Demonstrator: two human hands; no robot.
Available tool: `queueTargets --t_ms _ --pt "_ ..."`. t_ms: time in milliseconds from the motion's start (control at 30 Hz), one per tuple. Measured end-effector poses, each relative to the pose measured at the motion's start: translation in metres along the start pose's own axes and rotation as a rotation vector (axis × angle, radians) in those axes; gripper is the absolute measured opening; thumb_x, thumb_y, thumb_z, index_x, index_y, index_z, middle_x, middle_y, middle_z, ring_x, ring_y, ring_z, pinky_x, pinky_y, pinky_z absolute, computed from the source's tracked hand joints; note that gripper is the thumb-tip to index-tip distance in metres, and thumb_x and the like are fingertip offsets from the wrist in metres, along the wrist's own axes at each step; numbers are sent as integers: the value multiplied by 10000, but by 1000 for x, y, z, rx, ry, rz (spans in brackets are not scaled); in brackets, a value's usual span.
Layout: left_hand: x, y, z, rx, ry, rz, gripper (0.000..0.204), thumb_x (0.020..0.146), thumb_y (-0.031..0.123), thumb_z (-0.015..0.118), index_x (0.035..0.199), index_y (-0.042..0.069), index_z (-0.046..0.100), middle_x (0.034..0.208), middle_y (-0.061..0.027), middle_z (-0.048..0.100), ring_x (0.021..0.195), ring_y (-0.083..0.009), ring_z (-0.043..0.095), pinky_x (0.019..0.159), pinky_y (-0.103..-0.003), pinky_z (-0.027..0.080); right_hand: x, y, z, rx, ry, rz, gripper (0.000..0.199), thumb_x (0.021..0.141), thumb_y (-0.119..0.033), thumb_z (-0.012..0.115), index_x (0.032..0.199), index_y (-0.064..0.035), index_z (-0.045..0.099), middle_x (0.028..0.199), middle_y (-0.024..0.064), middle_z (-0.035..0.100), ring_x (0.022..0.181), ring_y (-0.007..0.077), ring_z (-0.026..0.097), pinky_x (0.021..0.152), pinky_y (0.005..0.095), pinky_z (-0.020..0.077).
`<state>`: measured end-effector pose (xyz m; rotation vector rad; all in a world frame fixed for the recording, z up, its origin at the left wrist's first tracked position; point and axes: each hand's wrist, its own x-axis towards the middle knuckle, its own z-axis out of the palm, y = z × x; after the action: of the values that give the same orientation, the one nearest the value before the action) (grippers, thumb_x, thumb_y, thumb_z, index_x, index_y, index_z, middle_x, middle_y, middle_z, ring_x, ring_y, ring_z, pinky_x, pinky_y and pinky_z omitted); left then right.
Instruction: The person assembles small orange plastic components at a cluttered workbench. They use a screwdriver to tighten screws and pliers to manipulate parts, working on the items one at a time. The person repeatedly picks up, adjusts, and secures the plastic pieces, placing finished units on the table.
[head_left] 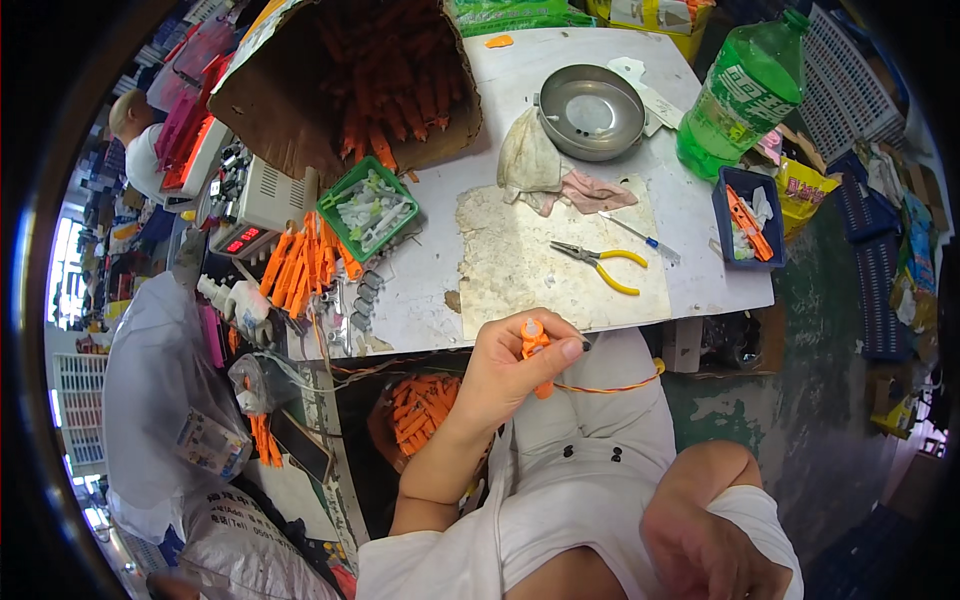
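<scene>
My left hand (505, 368) is closed around an orange plastic part (535, 340), long and narrow with a rounded end, just off the table's front edge above my lap. Its thumb lies across the part, and a small dark spot shows by the thumb tip. My right hand (715, 555) is low at the right, close to my body; its fingers are shadowed and partly cut off by the picture's edge. On a worn board (500, 290) lie yellow-handled pliers (605, 265) and a pen-like tool (640, 237) with a blue section.
A cardboard box (275, 100) of orange parts stands at the back left. Near it are a green basket (410, 215) of small pale pieces and several orange parts (300, 265). A metal bowl (610, 135), green bottle (740, 95) and blue bin (735, 255) are farther right.
</scene>
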<state>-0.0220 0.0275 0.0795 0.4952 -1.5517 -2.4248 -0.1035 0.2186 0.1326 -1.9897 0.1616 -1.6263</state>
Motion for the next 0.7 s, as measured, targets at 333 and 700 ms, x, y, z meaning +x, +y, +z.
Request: queueTargets --t_ms 333,700 --pt "-1 0 2 -2 -15 8 120 834 112 655 860 0 623 692 13 533 511 -26 442 423 -174 372 0 -4 3 -4 -14 0 149 791 -143 600 867 -21 564 908 116 580 860 273 580 739 339 480" --pt "-4 -2 1 -21 -3 7 120 834 110 654 858 -3 621 704 -1 547 505 -34 459 419 -179 378 0 -2 4 -5 -37 -11 161 812 -165 596 867 -17 564 915 126 577 862 283 584 738 353 484"
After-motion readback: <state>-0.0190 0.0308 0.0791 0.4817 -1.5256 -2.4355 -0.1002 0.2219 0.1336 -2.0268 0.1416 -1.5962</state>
